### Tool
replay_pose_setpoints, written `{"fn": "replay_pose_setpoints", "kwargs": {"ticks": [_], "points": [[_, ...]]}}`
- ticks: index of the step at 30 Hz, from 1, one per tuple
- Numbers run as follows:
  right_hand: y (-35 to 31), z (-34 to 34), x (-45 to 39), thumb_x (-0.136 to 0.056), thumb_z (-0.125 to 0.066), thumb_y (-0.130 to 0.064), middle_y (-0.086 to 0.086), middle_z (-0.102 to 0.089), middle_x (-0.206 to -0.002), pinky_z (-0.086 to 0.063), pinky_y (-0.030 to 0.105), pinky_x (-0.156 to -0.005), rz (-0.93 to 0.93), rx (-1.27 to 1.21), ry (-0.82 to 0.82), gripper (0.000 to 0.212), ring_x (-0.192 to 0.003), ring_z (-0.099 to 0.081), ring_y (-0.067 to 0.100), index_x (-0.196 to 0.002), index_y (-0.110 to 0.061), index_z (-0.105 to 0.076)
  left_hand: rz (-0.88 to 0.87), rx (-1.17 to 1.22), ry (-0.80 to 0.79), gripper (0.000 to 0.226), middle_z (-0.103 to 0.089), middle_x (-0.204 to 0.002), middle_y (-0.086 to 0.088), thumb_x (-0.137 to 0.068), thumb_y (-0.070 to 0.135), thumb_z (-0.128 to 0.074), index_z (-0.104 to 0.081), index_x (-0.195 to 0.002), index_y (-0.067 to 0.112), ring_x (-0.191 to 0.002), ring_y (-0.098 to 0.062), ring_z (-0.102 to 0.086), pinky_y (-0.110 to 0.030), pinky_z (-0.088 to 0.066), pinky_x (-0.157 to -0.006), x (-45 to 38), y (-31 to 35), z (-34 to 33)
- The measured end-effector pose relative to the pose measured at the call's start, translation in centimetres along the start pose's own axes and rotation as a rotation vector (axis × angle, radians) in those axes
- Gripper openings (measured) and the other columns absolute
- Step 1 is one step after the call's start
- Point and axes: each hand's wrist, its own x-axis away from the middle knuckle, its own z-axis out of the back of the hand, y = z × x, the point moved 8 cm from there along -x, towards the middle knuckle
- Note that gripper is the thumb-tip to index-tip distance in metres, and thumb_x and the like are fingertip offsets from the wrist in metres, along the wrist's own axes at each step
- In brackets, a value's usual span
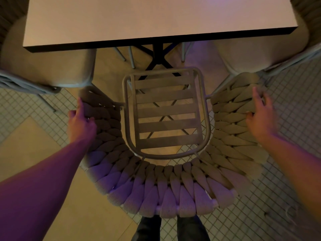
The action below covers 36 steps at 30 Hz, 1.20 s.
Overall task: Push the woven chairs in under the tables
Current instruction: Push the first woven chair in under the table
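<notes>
A woven chair (166,188) with a thick braided wrap-around back and a slatted seat (166,112) stands right below me, facing the table (156,20). The seat's front edge lies just short of the table's near edge, beside the black table base (158,56). My left hand (80,122) grips the outside of the chair's left arm. On the right arm of the chair rests my right hand (260,117), fingers wrapped over the weave.
Two cushioned chairs flank the table, one at the left (46,66) and one at the right (260,54), both partly tucked under it. The floor mixes plain tiles and small mosaic tiles. My shoes (170,228) stand behind the chair back.
</notes>
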Motion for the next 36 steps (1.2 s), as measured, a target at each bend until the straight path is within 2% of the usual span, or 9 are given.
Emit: {"fn": "replay_pose_setpoints", "kwargs": {"ticks": [3,10,16,21,29,36], "points": [[-0.2,-0.1,0.1,-0.083,-0.059,-0.001,0.013,-0.023,-0.156,-0.053,0.051,-0.084,-0.003,0.01,-0.01,0.087,-0.117,-0.049,0.043,-0.153,-0.03,-0.017,0.002,-0.01,0.004,0.077,-0.045,-0.121,-0.022,-0.085,0.018,-0.054,-0.018,-0.151,0.036,-0.107,-0.043,-0.052,-0.051,-0.043,-0.094,0.3,-0.4,0.0],[-0.3,-0.3,-0.1,-0.084,-0.056,0.0,0.014,-0.022,-0.158,-0.053,0.053,-0.085,-0.004,-0.007,-0.003,0.086,-0.124,-0.046,0.042,-0.153,-0.034,-0.016,-0.031,-0.06,0.007,0.078,-0.046,-0.122,-0.023,-0.085,0.018,-0.054,-0.017,-0.152,0.033,-0.107,-0.045,-0.052,-0.052,-0.044,-0.09,0.3,-0.3,0.4],[-0.2,-0.5,-0.1,-0.082,-0.058,0.002,0.016,-0.026,-0.156,-0.047,0.05,-0.095,-0.018,-0.032,0.021,0.088,-0.125,-0.046,0.045,-0.153,-0.033,-0.02,-0.058,-0.053,0.016,0.077,-0.046,-0.121,-0.023,-0.085,0.018,-0.054,-0.017,-0.152,0.03,-0.106,-0.044,-0.052,-0.052,-0.045,-0.087,-0.1,-0.3,0.4],[-0.5,-0.5,0.1,-0.081,-0.056,0.002,0.015,-0.026,-0.155,-0.046,0.051,-0.099,-0.011,-0.054,0.04,0.086,-0.126,-0.045,0.044,-0.153,-0.031,-0.021,-0.07,-0.04,-0.005,0.077,-0.045,-0.123,-0.022,-0.086,0.018,-0.054,-0.017,-0.152,0.03,-0.11,-0.044,-0.051,-0.052,-0.044,-0.092,-1.0,-0.4,0.4],[-0.7,-0.6,0.2,-0.083,-0.059,0.0,0.013,-0.024,-0.156,-0.05,0.05,-0.091,-0.001,-0.019,0.032,0.087,-0.13,-0.043,0.04,-0.153,-0.033,-0.018,-0.081,-0.07,0.008,0.076,-0.046,-0.122,-0.022,-0.086,0.019,-0.053,-0.017,-0.152,0.029,-0.107,-0.045,-0.052,-0.053,-0.044,-0.087,-0.8,-0.4,0.5],[-0.7,-0.5,0.4,-0.085,-0.06,-0.003,0.015,-0.022,-0.158,-0.05,0.052,-0.088,-0.018,0.021,0.014,0.086,-0.128,-0.043,0.043,-0.153,-0.033,-0.016,-0.086,-0.027,0.007,0.076,-0.046,-0.125,-0.022,-0.085,0.017,-0.054,-0.018,-0.152,0.029,-0.11,-0.044,-0.051,-0.052,-0.044,-0.091,-1.1,-0.8,0.2]]}}
